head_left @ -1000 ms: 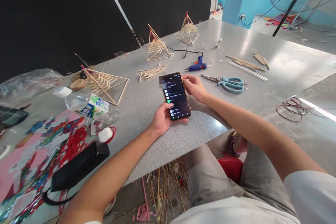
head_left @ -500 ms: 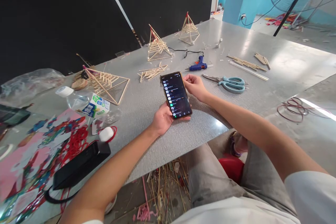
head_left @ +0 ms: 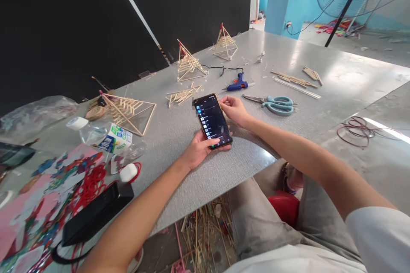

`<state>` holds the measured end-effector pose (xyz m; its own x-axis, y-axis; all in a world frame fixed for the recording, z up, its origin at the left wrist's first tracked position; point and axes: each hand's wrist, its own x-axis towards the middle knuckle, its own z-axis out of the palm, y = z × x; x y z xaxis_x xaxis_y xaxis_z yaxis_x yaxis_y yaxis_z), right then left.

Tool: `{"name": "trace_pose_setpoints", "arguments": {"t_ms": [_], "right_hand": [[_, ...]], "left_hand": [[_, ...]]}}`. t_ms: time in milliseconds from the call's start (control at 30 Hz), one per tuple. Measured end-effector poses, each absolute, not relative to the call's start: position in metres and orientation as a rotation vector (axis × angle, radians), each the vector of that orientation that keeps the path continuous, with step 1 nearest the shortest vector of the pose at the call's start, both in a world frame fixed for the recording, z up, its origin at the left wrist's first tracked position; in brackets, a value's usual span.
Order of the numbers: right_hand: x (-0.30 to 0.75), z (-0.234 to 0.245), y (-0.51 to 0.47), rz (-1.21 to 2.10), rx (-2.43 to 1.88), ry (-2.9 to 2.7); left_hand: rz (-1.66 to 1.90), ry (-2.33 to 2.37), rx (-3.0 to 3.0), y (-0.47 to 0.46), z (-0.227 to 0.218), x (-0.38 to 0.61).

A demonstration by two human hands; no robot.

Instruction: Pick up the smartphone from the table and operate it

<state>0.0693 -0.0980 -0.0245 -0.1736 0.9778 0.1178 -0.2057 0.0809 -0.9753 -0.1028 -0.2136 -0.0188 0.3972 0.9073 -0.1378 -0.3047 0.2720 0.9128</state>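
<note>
A smartphone (head_left: 214,121) with a dark screen showing a list is tilted above the grey table. My left hand (head_left: 199,148) is closed around its lower end from below, the thumb lying over the bottom of the screen. At the phone's upper right edge, my right hand (head_left: 234,110) has curled fingers that grip the side. Just beyond the right hand are a blue glue gun (head_left: 237,82) and scissors with light blue handles (head_left: 278,105). A pile of short wooden sticks (head_left: 183,94) lies behind the phone.
Stick pyramids stand along the back: one at left (head_left: 130,113), one in the middle (head_left: 188,64), one farther off (head_left: 226,45). A plastic bottle (head_left: 99,134), a black case (head_left: 96,213) and red cords (head_left: 91,179) lie left. More sticks (head_left: 294,78) lie right.
My left thumb has moved from the phone's edge onto the lower screen. The list on the screen has changed. My right hand stays at the phone's edge, and the view has shifted slightly.
</note>
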Motion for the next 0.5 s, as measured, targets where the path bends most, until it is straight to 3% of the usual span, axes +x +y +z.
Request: {"name": "trace_pose_setpoints", "arguments": {"t_ms": [500], "right_hand": [[0.0740, -0.0204, -0.1068, 1.494, -0.809, -1.314]], "left_hand": [[0.939, 0.853, 0.889, -0.2112, -0.0181, -0.1029]]}}
